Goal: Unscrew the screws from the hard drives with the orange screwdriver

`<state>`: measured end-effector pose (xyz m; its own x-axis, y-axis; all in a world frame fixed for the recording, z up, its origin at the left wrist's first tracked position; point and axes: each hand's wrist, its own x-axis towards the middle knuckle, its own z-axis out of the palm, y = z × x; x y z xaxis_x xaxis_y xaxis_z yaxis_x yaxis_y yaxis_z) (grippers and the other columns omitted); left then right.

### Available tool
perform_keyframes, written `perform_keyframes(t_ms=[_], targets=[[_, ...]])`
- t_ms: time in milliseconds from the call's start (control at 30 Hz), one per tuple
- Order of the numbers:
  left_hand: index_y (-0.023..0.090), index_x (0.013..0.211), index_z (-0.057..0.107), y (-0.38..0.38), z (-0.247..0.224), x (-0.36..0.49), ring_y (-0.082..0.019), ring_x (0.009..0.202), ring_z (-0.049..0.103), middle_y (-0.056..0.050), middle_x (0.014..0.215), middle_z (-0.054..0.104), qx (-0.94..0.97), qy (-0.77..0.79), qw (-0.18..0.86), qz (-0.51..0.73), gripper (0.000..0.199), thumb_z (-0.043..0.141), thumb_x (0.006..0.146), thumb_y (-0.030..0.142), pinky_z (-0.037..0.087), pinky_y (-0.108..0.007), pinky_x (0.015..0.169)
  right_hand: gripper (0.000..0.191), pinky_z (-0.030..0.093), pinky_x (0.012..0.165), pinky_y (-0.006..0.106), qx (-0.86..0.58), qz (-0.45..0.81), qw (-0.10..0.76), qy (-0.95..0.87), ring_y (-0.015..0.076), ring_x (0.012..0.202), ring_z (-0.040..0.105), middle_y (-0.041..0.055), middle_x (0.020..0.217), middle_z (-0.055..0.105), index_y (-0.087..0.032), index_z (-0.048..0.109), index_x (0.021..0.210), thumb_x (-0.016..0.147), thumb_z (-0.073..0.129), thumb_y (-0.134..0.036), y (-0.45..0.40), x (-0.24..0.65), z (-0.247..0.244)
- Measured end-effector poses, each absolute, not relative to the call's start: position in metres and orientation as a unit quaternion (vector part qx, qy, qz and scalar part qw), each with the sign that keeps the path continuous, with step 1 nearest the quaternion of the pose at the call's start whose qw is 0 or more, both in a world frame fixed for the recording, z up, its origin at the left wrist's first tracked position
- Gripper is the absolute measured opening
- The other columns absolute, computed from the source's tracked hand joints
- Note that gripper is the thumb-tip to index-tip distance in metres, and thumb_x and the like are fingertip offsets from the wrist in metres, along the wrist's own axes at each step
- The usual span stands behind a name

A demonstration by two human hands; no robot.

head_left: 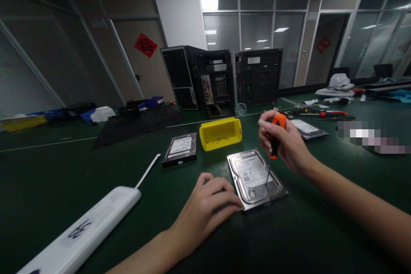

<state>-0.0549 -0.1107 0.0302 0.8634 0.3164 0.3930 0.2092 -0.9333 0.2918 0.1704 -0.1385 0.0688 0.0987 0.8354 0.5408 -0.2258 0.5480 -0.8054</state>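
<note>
A silver hard drive [252,171] lies label side up on the green table in front of me. My right hand [282,141] is closed around the orange and black handle of a screwdriver [274,154]. Its thin shaft points down, and the tip meets the drive's face near the lower right of the label. At the drive's near left corner is my left hand [212,201], fingers bent and apart, with the fingertips against the edge. Behind the drive stands a yellow bin [220,142] with small bits inside, too small to name.
A second hard drive [180,147] lies left of the bin, and another hard drive [308,129] is behind my right hand. A white bar-shaped case [93,227] occupies the near left. Computer cases [213,85] stand at the back. Pliers [332,114] lie far right.
</note>
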Motion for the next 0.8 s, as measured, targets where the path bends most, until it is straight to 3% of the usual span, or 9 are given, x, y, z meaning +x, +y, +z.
perform_keyframes(t_ms=[800], targets=[[0.024, 0.097, 0.064, -0.1138, 0.0230, -0.0556, -0.013, 0.080, 0.055, 0.000, 0.087, 0.062, 0.958, 0.111, 0.052, 0.260, 0.013, 0.057, 0.086, 0.024, 0.027, -0.033, 0.082, 0.010, 0.030, 0.042, 0.021, -0.268, 0.390, 0.688, -0.551, 0.0052, 0.043, 0.039, -0.0071, 0.055, 0.043, -0.021, 0.048, 0.087, 0.083, 0.055, -0.027, -0.1388, 0.1698, 0.0689]])
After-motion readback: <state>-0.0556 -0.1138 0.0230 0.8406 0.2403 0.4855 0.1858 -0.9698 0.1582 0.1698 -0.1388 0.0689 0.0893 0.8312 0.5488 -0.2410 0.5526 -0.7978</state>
